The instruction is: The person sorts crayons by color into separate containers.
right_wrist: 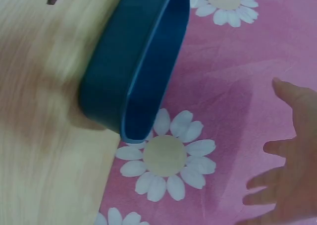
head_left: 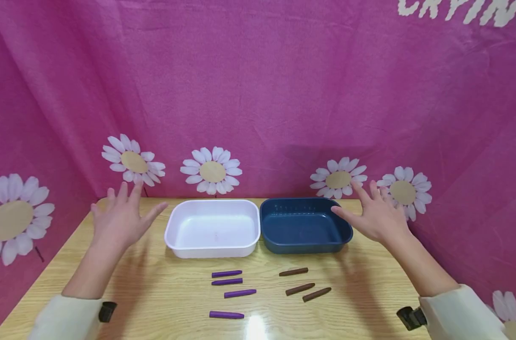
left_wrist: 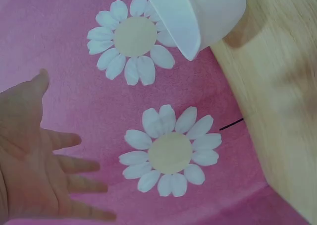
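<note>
White tray (head_left: pixel 215 232) stands on the counter (head_left: pixel 177 295) to the right of the left hand's fingers, its long axis running from side to side and its opening facing up. Dark blue tray (head_left: pixel 304 230) stands end to end with it, on the same line, just left of the right hand's fingers. The left hand (head_left: pixel 118 219) is spread, its fingers straight and apart, the thumb pointing toward the near end of the white tray. The right hand (head_left: pixel 378 216) is spread likewise, fingers apart; its thumb overlaps the blue rim from the head, though the right wrist view shows a gap between them. Nearer the person than either hand's fingers, and between them, lie four purple crayons (head_left: pixel 240 293), their long axes nearly side to side. Three brown crayons (head_left: pixel 300 289) lie closer to the right hand, before the blue tray, slanting slightly so that their right ends sit farther from the person. Beyond the fingers hangs a magenta cloth (head_left: pixel 241 94) printed with white daisies (head_left: pixel 212 171).
</note>
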